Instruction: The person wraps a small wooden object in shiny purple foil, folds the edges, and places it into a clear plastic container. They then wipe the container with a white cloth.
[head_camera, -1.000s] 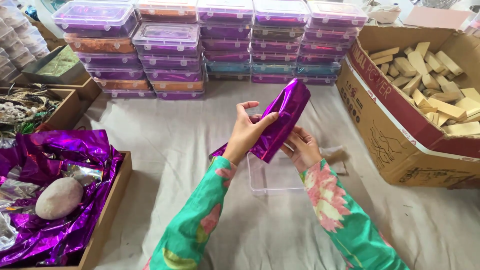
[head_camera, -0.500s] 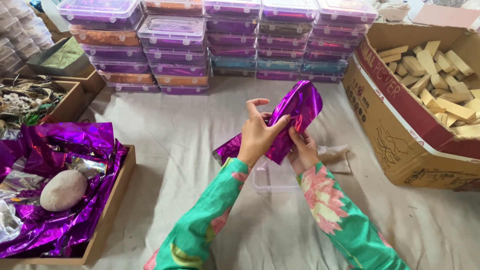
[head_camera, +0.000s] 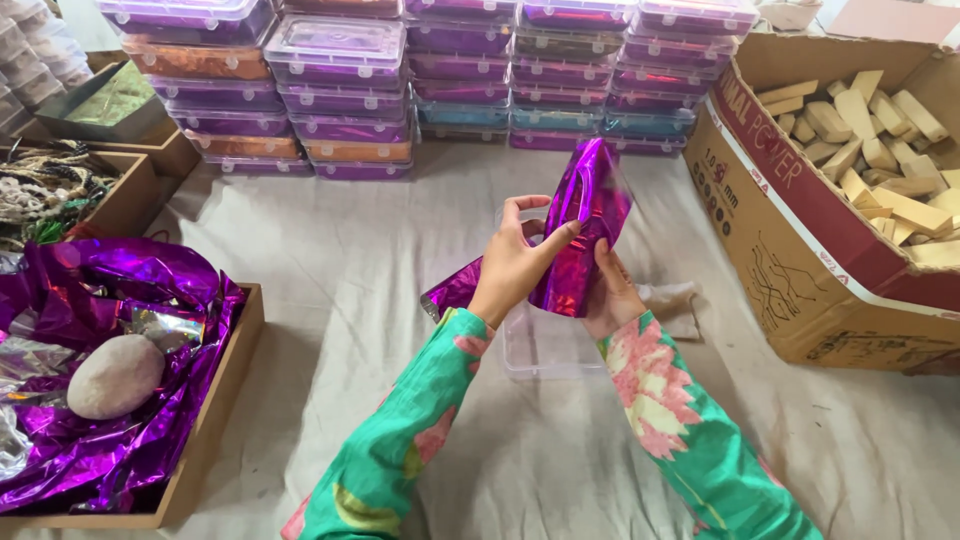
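Both hands up over the cloth (head_camera: 300, 260), wrapped around a shiny purple foil (head_camera: 585, 225) bundle held roughly upright, tilted a bit. Left hand (head_camera: 520, 262) clamped on the foil's left side, fingers curled over the front, thumb up near the top. Right hand (head_camera: 612, 292) gripping from below and behind, thumb pressed on the front. Loose foil tail hanging down-left past the left wrist. Directly underneath, a clear tub (head_camera: 545, 345) sitting open on the cloth. Off to the left, a tray (head_camera: 215, 400) stuffed with more purple foil plus a stone (head_camera: 115, 375). Right side, a carton (head_camera: 800, 230) of wooden blocks (head_camera: 880, 130). Back row stacked with lidded boxes (head_camera: 340, 90).
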